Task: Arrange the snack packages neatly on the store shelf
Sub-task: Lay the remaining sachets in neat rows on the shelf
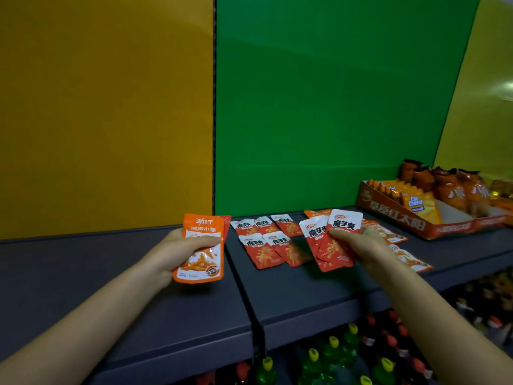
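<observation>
While bottles (pixel 330 354) stand on the tier below, your left hand (pixel 170 255) curls round an orange pouch (pixel 201 257) and your right hand (pixel 361 244) pinches two red pouches (pixel 337 240), both above the dark shelf (pixel 305 295). Sorting looks half done; next, lay the red pair squarely beside the red rows (pixel 263 241) beyond. Far right: a cardboard display box (pixel 399 222), green back panel (pixel 319 107).
</observation>
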`<act>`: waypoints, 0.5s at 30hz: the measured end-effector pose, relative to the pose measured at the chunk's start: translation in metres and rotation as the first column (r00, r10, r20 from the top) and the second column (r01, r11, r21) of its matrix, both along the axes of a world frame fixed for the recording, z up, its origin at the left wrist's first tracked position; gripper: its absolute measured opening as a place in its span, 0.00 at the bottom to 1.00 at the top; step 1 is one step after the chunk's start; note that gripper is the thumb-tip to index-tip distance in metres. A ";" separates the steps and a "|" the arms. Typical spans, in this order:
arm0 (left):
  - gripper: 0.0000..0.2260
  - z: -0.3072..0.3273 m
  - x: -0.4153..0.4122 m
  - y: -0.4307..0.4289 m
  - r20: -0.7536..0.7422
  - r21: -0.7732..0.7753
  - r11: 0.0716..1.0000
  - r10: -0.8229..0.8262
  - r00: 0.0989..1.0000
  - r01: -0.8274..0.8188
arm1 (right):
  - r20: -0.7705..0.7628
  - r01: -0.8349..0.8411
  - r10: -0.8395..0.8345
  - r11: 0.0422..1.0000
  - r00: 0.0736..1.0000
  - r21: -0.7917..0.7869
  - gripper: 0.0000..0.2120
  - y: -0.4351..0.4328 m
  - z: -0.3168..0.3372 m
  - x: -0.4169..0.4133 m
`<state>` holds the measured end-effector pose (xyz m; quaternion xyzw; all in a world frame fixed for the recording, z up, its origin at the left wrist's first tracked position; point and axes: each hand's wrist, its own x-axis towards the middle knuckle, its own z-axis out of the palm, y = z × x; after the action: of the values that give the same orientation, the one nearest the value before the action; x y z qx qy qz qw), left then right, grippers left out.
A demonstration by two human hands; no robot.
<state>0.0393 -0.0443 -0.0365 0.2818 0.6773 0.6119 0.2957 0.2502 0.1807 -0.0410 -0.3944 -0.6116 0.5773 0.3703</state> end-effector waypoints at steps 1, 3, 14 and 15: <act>0.03 0.000 0.000 0.010 -0.002 -0.007 1.000 0.005 1.000 -0.005 | 0.017 -0.002 0.002 1.000 1.000 0.004 0.04 0.008 -0.002 -0.005; 0.04 0.001 0.001 0.028 -0.003 -0.002 1.000 0.020 1.000 -0.020 | 0.054 -0.012 0.011 1.000 0.998 0.014 0.06 0.022 -0.005 -0.015; 0.05 -0.006 0.014 0.058 0.009 -0.031 0.988 0.153 0.988 -0.153 | 0.236 -0.079 0.056 0.993 0.970 0.091 0.12 0.074 -0.023 -0.053; 0.05 -0.006 0.016 0.057 0.011 -0.035 0.985 0.172 0.985 -0.171 | 0.262 -0.091 0.060 0.990 0.963 0.109 0.15 0.079 -0.026 -0.055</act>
<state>0.0552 0.0128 -0.0422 0.2131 0.7071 0.6256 0.2514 0.1951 0.2593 -0.0668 -0.4196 -0.7026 0.4971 0.2883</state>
